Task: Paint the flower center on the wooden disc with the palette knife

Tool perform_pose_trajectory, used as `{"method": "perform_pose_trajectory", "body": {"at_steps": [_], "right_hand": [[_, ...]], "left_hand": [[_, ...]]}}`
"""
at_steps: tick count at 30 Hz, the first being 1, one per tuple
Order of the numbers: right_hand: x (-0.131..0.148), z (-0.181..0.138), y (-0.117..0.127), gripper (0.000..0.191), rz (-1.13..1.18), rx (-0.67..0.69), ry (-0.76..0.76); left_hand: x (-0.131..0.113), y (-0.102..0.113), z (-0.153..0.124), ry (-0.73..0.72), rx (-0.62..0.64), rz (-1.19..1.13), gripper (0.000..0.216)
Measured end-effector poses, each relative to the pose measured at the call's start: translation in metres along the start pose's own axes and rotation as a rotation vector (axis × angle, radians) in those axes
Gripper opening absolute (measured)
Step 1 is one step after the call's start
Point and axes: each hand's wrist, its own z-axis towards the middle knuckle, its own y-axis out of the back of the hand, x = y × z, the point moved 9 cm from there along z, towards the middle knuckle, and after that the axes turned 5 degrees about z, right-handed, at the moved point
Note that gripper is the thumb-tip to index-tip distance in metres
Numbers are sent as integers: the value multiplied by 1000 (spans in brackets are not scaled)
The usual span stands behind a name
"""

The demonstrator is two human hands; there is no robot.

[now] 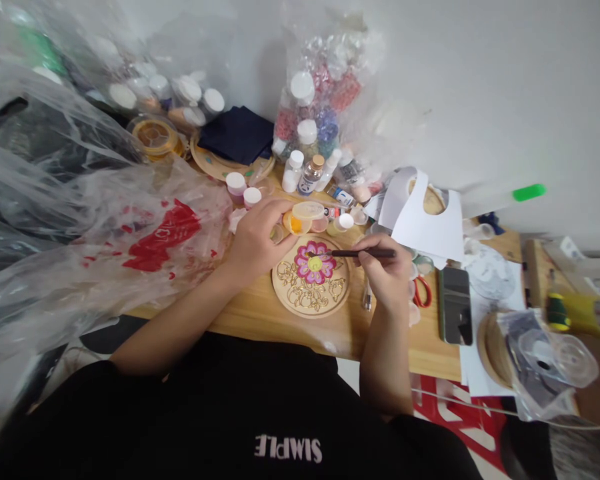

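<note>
A round wooden plaque [286, 298] lies on the table in front of me, with gold raised outlines of leaves and scrolls. Its flower [316, 263] is coloured pink and purple round a yellow centre. My right hand [384, 270] grips a dark-handled paintbrush [353, 253], whose tip is over the upper left petals; whether it touches them I cannot tell. My left hand [260, 240] is closed on a small tub of orange-yellow paint [295, 223], its clear lid [309, 211] flipped open, just above the plaque's top edge.
Small paint jars and bottles [310, 175] crowd the back of the table. Thin plastic bags [175, 233] spread over the left side. On the right lie orange-handled scissors [423, 292], a phone [455, 307], a cut white sheet [425, 223] and a bagged wooden ring [495, 350].
</note>
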Motion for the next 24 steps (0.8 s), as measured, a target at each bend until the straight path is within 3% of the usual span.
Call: {"method": "perform_pose_trajectory", "body": {"at_steps": [9, 24], "right_hand": [[3, 1, 0, 11, 11, 0, -5], [1, 0, 1, 10, 13, -7, -11]], "left_hand": [[-1, -1, 0, -4, 18, 34, 23], [-3, 1, 0, -33, -8, 15, 34]]}}
